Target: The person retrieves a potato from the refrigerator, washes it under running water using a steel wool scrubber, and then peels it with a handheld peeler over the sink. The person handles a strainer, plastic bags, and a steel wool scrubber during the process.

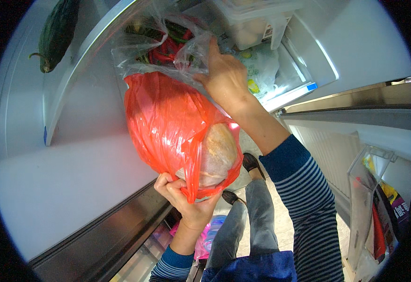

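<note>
My left hand (188, 199) grips the lower end of a red plastic bag (163, 120), its fingers closed on the gathered film. Through the bag's opening shows a large, rounded, tan-brown piece of produce (219, 151), possibly a pumpkin. Beyond the bag, my right hand (226, 75) reaches into a refrigerator drawer (290, 95). Its index finger is extended and its thumb lies against a clear plastic bag (191, 56); the other fingertips are hidden. Red chili peppers (166, 49) and some green ones show inside that clear bag.
A dark green cucumber or squash (59, 35) lies on the shelf at upper left. A clear plastic container (247, 31) with round, egg-like items and a printed plastic bag (262, 70) are in the drawer. The open refrigerator door (321, 148) at right carries a bin (360, 197) of packages.
</note>
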Demonstrator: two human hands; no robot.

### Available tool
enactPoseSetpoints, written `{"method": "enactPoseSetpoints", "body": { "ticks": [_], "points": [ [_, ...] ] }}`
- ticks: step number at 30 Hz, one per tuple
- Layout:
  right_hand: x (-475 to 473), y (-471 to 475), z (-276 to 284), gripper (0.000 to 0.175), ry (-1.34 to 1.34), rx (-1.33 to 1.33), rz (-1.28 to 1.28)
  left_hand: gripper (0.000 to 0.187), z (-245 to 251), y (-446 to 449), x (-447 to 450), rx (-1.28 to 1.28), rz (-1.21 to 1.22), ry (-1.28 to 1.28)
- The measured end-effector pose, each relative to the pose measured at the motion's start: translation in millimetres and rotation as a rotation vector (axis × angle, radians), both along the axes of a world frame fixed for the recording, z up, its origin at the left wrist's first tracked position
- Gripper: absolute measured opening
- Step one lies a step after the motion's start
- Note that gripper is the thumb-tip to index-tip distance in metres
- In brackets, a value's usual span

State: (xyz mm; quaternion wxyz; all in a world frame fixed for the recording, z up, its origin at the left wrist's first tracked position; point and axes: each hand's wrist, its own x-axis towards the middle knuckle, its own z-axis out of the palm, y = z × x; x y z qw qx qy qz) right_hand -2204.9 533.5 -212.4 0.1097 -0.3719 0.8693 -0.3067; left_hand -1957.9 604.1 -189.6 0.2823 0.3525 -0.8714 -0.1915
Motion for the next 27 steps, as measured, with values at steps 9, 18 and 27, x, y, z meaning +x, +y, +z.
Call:
{"method": "enactPoseSetpoints", "body": {
  "ticks": [9, 18, 27],
  "points": [
    [2, 16, 3, 0.081, 0.031, 0.039, -0.175, 0.08, -3, -1, 1, 0.033, -0.004, 0.039],
    [5, 51, 45, 0.063, 0.111, 0.126, -0.148, 0.071, -2, 0, -2, 0.048, 0.036, 0.065],
    [24, 21, 72, 0.07, 0.174, -0.555, 0.214, 0.071, 0, 2, -4, 0.045, 0.046, 0.064]
  ]
}}
